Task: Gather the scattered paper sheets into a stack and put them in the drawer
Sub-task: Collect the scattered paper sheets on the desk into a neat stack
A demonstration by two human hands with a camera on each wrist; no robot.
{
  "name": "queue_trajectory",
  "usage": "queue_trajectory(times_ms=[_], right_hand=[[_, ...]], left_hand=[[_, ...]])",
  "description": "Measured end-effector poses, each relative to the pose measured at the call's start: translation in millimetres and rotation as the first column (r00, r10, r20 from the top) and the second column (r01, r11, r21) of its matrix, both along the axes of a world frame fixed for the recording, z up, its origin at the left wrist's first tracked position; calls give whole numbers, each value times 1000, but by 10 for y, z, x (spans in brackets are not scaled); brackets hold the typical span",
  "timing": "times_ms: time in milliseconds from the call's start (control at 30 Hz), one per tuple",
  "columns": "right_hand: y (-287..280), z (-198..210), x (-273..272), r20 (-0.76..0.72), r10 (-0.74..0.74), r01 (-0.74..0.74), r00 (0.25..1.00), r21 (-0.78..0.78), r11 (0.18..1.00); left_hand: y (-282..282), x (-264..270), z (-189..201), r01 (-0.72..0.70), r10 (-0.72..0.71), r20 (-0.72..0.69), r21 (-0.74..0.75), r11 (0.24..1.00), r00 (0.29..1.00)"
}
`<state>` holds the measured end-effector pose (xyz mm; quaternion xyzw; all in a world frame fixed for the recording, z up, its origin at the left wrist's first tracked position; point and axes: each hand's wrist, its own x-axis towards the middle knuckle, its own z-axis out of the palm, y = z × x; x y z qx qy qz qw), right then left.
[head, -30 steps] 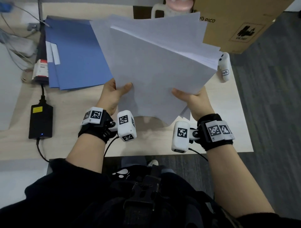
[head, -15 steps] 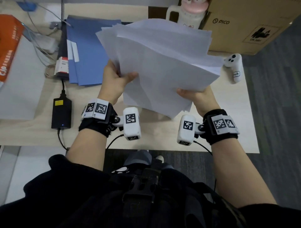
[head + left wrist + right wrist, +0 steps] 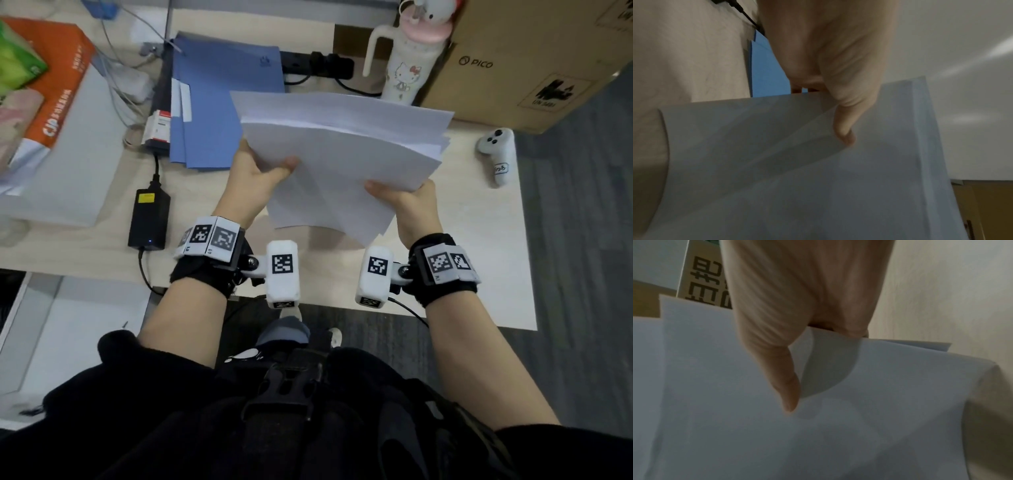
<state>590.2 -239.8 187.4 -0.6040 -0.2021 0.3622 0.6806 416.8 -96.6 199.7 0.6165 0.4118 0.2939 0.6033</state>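
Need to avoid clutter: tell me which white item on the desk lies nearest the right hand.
The white controller, lying alone at the desk's right edge; the white cartoon bottle stands farther back.

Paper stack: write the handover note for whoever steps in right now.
Left hand: grips the paper stack at its left edge, thumb on top.
Right hand: grips its near right corner, thumb on top.
Stack: held above the desk, edges uneven.
Done: sheets gathered.
Left: square the edges, put the stack in the drawer, which is not in view.
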Motion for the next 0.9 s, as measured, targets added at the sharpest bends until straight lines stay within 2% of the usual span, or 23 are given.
queue_trajectory(times_ms=[300, 533, 700, 900], right_hand=[[11, 164, -30, 99, -12, 9, 995, 23, 1000], [40, 159, -162, 64, 29, -26, 998, -55, 998], [75, 295, -148, 66, -26, 29, 997, -33, 999], [72, 344, -209, 94, -74, 79, 993, -54, 995]], left_hand=[[26, -87, 147, 35, -37, 25, 73, 997, 999], [50, -208, 50, 52, -52, -4, 0, 999, 999], [93, -183, 222, 42, -41, 35, -21, 999, 999], [112, -232, 337, 113, -111, 69, -27, 993, 991]])
